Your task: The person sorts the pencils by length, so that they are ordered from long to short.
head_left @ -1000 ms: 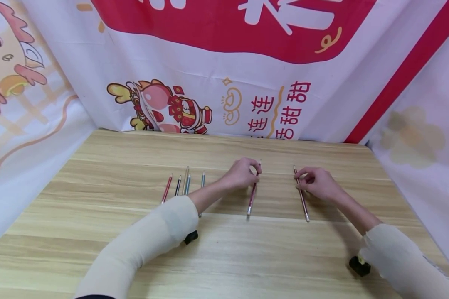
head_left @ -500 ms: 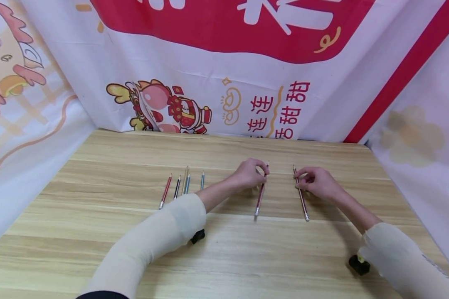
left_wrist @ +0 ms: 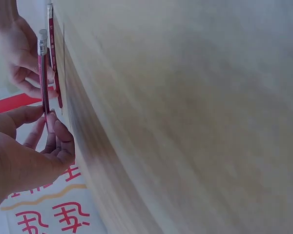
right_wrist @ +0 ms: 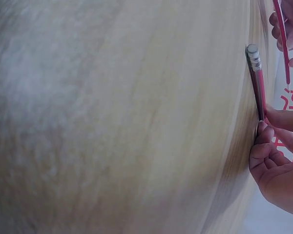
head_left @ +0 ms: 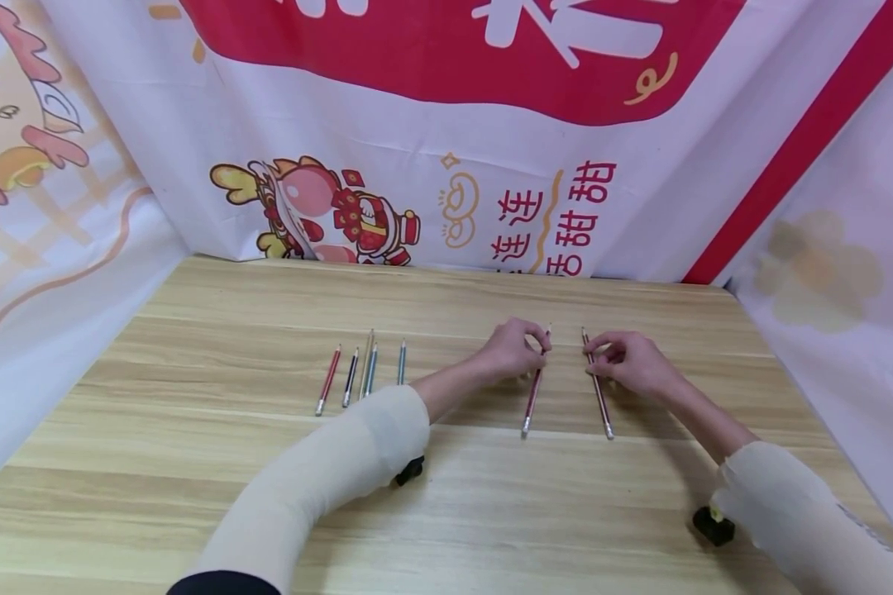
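Observation:
My left hand (head_left: 517,351) pinches a dark red pencil (head_left: 532,405) between thumb and fingers; its eraser end points toward me. In the left wrist view this pencil (left_wrist: 43,73) shows a white eraser and a silver band. My right hand (head_left: 632,361) pinches a second dark red pencil (head_left: 602,405), which lies along the table with its eraser toward me. The right wrist view shows that pencil (right_wrist: 258,83) close to the wood, between thumb and fingers. The two pencils stand a short gap apart, their tips closer together than their erasers.
Left of my left forearm lie several pencils: a red pencil (head_left: 329,380), a dark blue pencil (head_left: 350,377), a tan one and blue ones, one blue pencil (head_left: 402,362) slightly apart. The wooden table (head_left: 528,521) meets a printed cloth (head_left: 387,124) at its back.
My left hand has moved to the right with its pencil, narrowing the gap to the other one. More of the pencils at the left now shows. My right hand has stayed almost still.

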Demonstrator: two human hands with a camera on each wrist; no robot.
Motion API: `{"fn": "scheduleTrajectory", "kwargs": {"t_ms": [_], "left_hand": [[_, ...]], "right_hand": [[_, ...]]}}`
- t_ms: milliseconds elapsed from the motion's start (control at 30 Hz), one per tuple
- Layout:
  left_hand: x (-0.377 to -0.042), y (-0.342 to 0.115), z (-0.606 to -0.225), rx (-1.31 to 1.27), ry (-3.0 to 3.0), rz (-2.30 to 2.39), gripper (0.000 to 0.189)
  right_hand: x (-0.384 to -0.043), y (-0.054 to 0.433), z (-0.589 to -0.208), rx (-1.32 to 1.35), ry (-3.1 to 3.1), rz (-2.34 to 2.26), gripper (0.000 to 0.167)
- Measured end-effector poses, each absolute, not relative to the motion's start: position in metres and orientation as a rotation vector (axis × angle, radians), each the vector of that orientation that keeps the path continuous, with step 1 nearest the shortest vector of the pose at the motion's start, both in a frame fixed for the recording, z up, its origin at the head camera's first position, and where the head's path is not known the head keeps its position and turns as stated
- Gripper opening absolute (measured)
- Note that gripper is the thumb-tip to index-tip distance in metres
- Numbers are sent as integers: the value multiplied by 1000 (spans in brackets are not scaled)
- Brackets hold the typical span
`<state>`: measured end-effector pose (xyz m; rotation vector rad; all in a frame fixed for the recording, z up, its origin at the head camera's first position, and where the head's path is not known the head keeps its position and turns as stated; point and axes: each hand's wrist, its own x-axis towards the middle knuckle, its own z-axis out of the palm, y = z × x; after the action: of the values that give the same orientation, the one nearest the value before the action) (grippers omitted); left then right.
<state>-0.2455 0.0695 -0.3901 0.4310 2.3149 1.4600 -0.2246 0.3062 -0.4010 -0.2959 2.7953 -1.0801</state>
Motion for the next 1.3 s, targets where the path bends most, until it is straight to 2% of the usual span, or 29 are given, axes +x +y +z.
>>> {"fn": "scheduleTrajectory", "kwargs": {"t_ms": [467, 1300], "left_hand": [[-242, 86, -398, 418, 2313, 1487, 18], [-251, 110, -401, 320, 2392, 1513, 19]], "right_hand": [[-221, 306, -400, -333, 2784, -1108, 27], [-224, 305, -399, -328, 2784, -1098, 28]]}}
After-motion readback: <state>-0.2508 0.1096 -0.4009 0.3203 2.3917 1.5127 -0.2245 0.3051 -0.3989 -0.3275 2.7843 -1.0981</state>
